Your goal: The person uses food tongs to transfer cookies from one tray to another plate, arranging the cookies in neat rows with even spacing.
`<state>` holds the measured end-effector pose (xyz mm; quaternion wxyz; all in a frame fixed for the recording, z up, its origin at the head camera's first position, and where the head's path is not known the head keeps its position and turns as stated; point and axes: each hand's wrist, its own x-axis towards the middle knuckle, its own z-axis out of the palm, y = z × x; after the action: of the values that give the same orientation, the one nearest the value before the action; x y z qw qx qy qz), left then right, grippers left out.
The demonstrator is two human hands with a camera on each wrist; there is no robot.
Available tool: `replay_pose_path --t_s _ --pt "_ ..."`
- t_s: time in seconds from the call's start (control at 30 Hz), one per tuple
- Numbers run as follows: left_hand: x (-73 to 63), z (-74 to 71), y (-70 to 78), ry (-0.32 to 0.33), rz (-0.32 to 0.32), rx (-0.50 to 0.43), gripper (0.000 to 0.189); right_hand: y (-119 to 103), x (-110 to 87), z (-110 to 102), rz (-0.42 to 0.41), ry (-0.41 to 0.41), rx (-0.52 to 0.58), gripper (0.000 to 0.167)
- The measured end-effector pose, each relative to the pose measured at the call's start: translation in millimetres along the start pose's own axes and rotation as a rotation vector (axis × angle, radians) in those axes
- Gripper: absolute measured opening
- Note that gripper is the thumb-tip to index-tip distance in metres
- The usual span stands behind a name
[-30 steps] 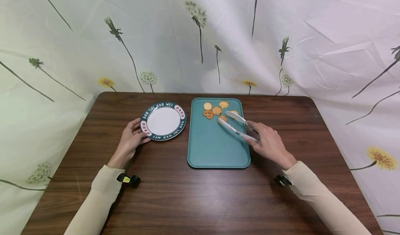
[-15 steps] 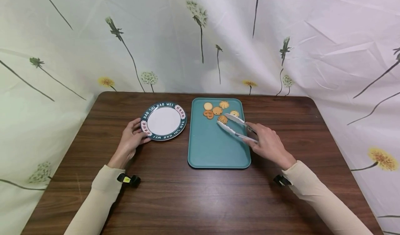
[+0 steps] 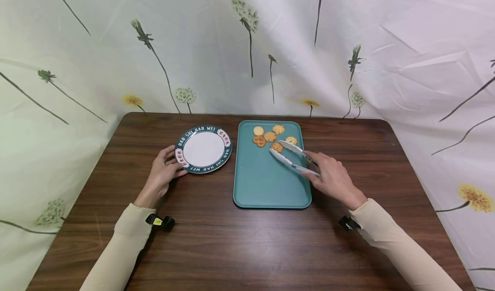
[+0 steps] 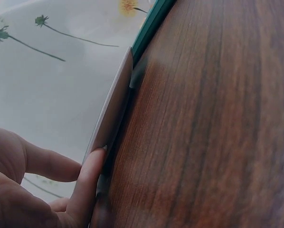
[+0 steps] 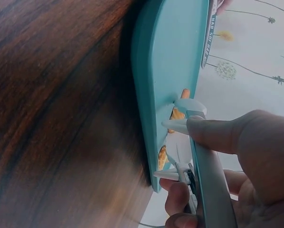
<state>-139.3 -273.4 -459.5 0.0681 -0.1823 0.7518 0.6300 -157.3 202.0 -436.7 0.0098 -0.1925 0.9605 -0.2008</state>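
My left hand (image 3: 161, 173) pinches the near left rim of a round plate (image 3: 203, 149), white in the middle with a dark green lettered border. In the left wrist view the thumb lies on one side of the plate (image 4: 114, 102) and a finger on the other. My right hand (image 3: 333, 177) grips metal tongs with white tips (image 3: 287, 160), spread apart over a teal tray (image 3: 270, 183). A swirl cookie (image 3: 276, 147) lies between the tips; whether they touch it I cannot tell. Beside it sit a pretzel-shaped cookie (image 3: 258, 141) and a round brown cookie (image 3: 270, 136).
A plain round cookie (image 3: 258, 130), a star-shaped cookie (image 3: 278, 129) and a ring-shaped cookie (image 3: 291, 140) also lie on the tray's far half. Tray and plate stand side by side on a brown wooden table (image 3: 216, 248). A flower-print cloth (image 3: 201, 46) hangs behind.
The tongs' tips have drawn slightly back toward the right hand, off the swirl cookie's top, so more of it and the ring-shaped cookie shows. The left hand and plate have stayed put.
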Motion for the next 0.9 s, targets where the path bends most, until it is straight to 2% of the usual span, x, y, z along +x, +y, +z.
replay_pose_path --t_s 0.9 --pt "0.4 0.1 -0.5 -0.006 -0.003 -0.001 0.074 -0.4 -0.4 -0.6 -0.021 0.008 -0.006 0.062"
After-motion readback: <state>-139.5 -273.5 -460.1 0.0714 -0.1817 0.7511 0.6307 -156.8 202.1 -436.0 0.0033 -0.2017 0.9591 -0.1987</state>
